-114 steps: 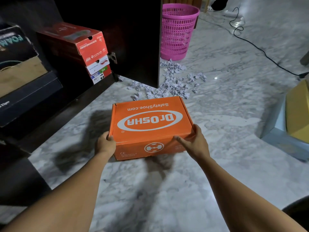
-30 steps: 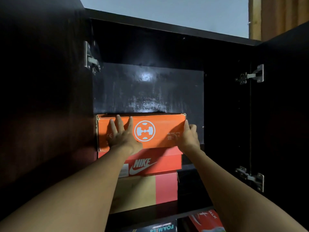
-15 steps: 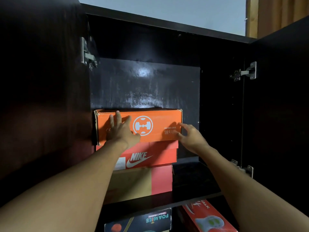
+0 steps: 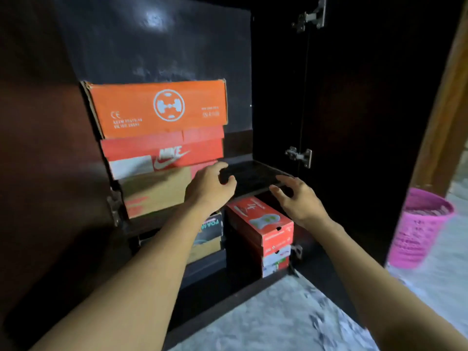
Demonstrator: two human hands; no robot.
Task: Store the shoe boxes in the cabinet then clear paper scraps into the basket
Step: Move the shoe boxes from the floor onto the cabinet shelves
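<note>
Orange shoe box (image 4: 157, 107) level atop red Nike box (image 4: 162, 153) inside dark cabinet (image 4: 164, 46)

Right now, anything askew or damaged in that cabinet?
Minor only: the orange box, sitting on the Nike box on the upper shelf, shows bare brown cardboard along its left edge, which looks worn. Nothing else stands out.

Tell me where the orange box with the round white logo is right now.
The orange box sits left of centre in the head view, inside the cabinet, topping the stack on the upper shelf, directly on the red Nike box.
</note>
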